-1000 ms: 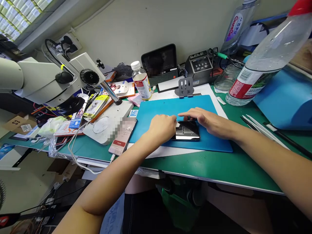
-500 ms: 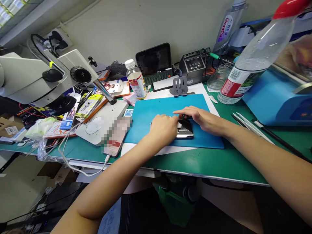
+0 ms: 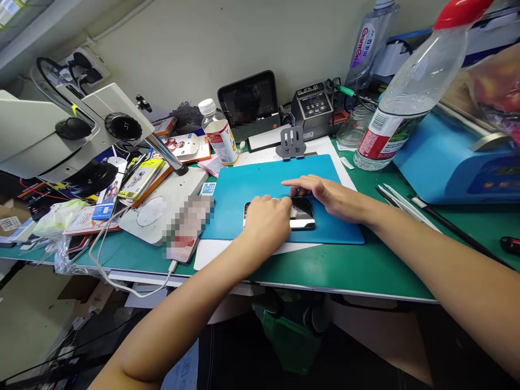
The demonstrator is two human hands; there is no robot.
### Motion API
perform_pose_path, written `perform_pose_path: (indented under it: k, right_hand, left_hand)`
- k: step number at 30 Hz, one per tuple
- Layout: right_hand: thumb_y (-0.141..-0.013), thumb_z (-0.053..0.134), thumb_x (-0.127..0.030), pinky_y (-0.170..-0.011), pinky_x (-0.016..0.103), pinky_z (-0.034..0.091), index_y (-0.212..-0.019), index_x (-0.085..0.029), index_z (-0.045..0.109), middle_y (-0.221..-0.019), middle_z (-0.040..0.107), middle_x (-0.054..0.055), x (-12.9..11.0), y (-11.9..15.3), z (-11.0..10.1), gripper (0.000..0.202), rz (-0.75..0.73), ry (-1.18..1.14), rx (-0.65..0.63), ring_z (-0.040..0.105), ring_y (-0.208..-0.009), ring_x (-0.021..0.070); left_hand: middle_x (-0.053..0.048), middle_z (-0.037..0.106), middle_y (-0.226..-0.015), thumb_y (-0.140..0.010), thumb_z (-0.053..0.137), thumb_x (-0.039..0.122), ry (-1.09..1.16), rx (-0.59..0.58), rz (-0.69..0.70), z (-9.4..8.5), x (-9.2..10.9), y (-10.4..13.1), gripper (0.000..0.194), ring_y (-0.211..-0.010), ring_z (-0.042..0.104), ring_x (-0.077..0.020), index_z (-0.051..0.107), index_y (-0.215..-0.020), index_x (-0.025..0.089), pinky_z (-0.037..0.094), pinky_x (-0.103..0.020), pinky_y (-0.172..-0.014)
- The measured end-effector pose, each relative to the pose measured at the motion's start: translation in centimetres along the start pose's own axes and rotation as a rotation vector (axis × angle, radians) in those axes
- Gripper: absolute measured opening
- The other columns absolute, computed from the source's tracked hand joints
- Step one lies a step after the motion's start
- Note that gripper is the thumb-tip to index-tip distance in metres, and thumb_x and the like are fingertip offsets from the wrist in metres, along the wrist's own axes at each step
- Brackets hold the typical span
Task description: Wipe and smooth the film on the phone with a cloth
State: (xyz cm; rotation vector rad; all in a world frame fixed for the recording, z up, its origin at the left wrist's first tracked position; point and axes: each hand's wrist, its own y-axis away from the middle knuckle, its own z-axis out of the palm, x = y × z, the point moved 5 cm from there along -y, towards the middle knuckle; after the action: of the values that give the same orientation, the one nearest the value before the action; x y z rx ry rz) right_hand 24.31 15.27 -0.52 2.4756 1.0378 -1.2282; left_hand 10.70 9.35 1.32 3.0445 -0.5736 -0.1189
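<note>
A phone (image 3: 304, 221) with a dark, glossy face lies flat on the blue mat (image 3: 235, 181). My left hand (image 3: 268, 219) is over its left part, fingers curled and pressed together. A small whitish bit shows at those fingertips, too little to name. My right hand (image 3: 325, 195) is at the phone's far right edge, index finger stretched out to the left, the other fingers bent lower near the edge. Whether they touch the phone is hard to tell. Between the two hands the phone's surface reflects light.
A microscope (image 3: 93, 122) stands at left, beside a second phone (image 3: 189, 233) on a white cable. Behind the mat are a drink bottle (image 3: 219, 132), a grey phone stand (image 3: 291, 143) and a control box (image 3: 312, 108). A red-capped bottle (image 3: 400, 119) and tweezers (image 3: 406, 206) lie right.
The view has shifted slightly, so everything sits a little further left. My left hand has slid a little over the phone, with more of the phone's left end showing. The right hand stays put.
</note>
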Motion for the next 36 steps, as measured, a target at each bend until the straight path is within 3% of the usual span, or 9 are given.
perform_pose_path:
  k: [4, 11, 18, 20, 23, 28, 30, 33, 36]
  right_hand:
    - [-0.078, 0.003, -0.095, -0.107, 0.053, 0.04, -0.145, -0.031, 0.062, -0.118, 0.069, 0.012, 0.0, -0.1, 0.0, 0.11, -0.011, -0.001, -0.014, 0.058, -0.114, 0.034]
    - [-0.077, 0.001, -0.095, -0.103, 0.052, 0.046, -0.145, -0.024, 0.064, -0.121, 0.07, 0.016, 0.3, -0.1, 0.0, 0.117, 0.017, -0.014, 0.023, 0.062, -0.111, 0.0348]
    - [-0.078, 0.005, -0.095, -0.108, 0.054, 0.044, -0.143, -0.032, 0.065, -0.121, 0.072, 0.012, 0.2, 0.1, -0.2, 0.109, 0.011, -0.014, 0.012, 0.062, -0.114, 0.0357]
    - [-0.078, 0.005, -0.095, -0.108, 0.055, 0.043, -0.143, -0.031, 0.065, -0.122, 0.071, 0.012, 0.3, 0.1, -0.1, 0.109, 0.011, -0.013, 0.008, 0.062, -0.114, 0.0357]
    - [-0.077, 0.004, -0.096, -0.109, 0.056, 0.042, -0.145, -0.03, 0.064, -0.123, 0.071, 0.013, 0.4, -0.1, -0.1, 0.112, 0.013, -0.015, 0.008, 0.061, -0.116, 0.0366]
    - [-0.076, 0.003, -0.097, -0.106, 0.054, 0.047, -0.143, -0.026, 0.065, -0.119, 0.072, 0.015, 0.2, -0.2, -0.2, 0.116, 0.018, -0.026, 0.023, 0.063, -0.112, 0.0378]
    - [-0.076, 0.004, -0.097, -0.102, 0.054, 0.05, -0.142, -0.028, 0.067, -0.114, 0.073, 0.014, 0.1, -0.2, -0.4, 0.115, 0.022, -0.022, 0.025, 0.064, -0.107, 0.0379]
    - [-0.078, 0.005, -0.096, -0.103, 0.055, 0.05, -0.142, -0.032, 0.067, -0.115, 0.074, 0.012, 0.3, -0.1, -0.6, 0.11, 0.028, -0.008, 0.032, 0.065, -0.108, 0.0379]
    - [-0.081, 0.007, -0.094, -0.105, 0.058, 0.049, -0.142, -0.036, 0.066, -0.118, 0.073, 0.011, 0.6, -0.1, -0.6, 0.103, 0.027, -0.006, 0.027, 0.064, -0.111, 0.0385]
  left_hand:
    - [-0.015, 0.077, -0.097, -0.105, 0.038, 0.014, -0.025, 0.003, -0.062, 0.0, -1.6, -0.4, 0.031, -0.096, 0.073, -0.0301, 0.069, -0.106, 0.014, 0.048, -0.038, -0.081]
    - [-0.011, 0.078, -0.1, -0.106, 0.044, 0.024, 0.044, 0.014, 0.075, -0.2, 4.3, -0.5, 0.026, -0.1, 0.072, -0.0255, 0.068, -0.108, 0.017, 0.048, -0.034, -0.083]
    - [-0.016, 0.077, -0.096, -0.103, 0.039, 0.014, -0.038, -0.002, -0.095, 0.0, -3.4, 0.3, 0.03, -0.094, 0.073, -0.032, 0.069, -0.104, 0.015, 0.048, -0.038, -0.077]
    - [-0.017, 0.076, -0.094, -0.103, 0.037, 0.012, -0.058, 0.001, -0.129, 0.1, -4.5, 0.5, 0.032, -0.093, 0.073, -0.0326, 0.069, -0.101, 0.014, 0.047, -0.039, -0.077]
    - [-0.016, 0.077, -0.096, -0.102, 0.04, 0.011, -0.046, 0.014, -0.115, 0.1, -2.7, 0.2, 0.029, -0.096, 0.073, -0.0312, 0.068, -0.103, 0.014, 0.047, -0.038, -0.079]
    - [-0.013, 0.077, -0.106, -0.103, 0.046, 0.019, 0.047, 0.036, 0.006, -0.1, 3.7, -1.3, 0.025, -0.103, 0.072, -0.0257, 0.068, -0.113, 0.014, 0.047, -0.034, -0.084]
    - [-0.012, 0.078, -0.106, -0.103, 0.047, 0.022, 0.073, 0.04, 0.032, -0.3, 4.4, -1.6, 0.025, -0.105, 0.072, -0.0245, 0.069, -0.113, 0.016, 0.047, -0.033, -0.085]
    - [-0.011, 0.078, -0.104, -0.102, 0.049, 0.022, 0.074, 0.027, 0.01, -0.2, 2.1, -1.0, 0.023, -0.103, 0.073, -0.025, 0.069, -0.112, 0.017, 0.047, -0.033, -0.084]
    - [-0.014, 0.078, -0.099, -0.101, 0.046, 0.016, 0.037, 0.005, -0.093, 0.0, -2.7, 0.4, 0.024, -0.098, 0.074, -0.0282, 0.069, -0.108, 0.015, 0.047, -0.035, -0.08]
